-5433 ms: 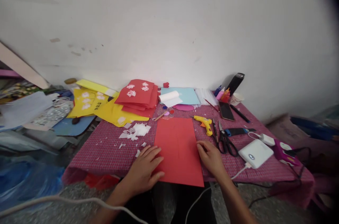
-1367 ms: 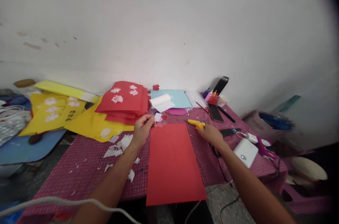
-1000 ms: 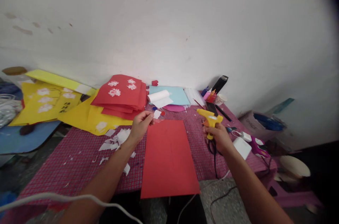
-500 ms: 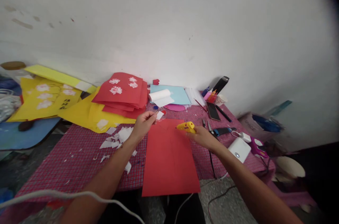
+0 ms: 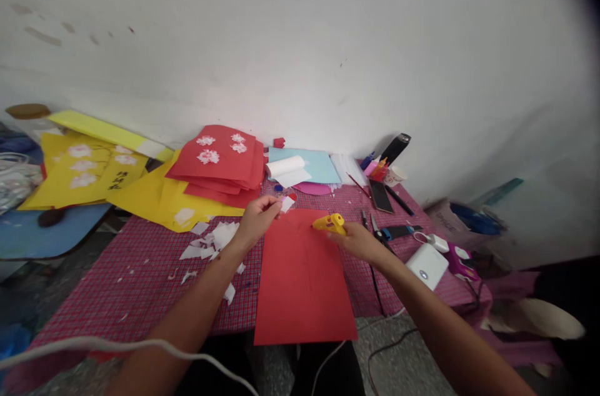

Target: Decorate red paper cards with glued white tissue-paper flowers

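Lower centre: red paper sheet [image 5: 304,290] laid flat. Frame centre: yellow glue gun [image 5: 329,223] gripped in curled right hand [image 5: 355,240]; should be held steady. Slightly beyond: white paper piece [image 5: 287,203] pinched by left hand [image 5: 257,217]; pinch best kept to its edge.

Cloth-covered table [image 5: 117,296], red-checked. Overhanging the near edge: large red sheet [image 5: 304,296]. Between this and the left edge: scattered white paper scraps [image 5: 220,238]. At the far edge: light-blue sheet [image 5: 323,165]. Near the far-right corner: dark phone [image 5: 381,196], beside a slim black rod [image 5: 399,200]. Toward the near-right corner: white rounded device [image 5: 430,266].
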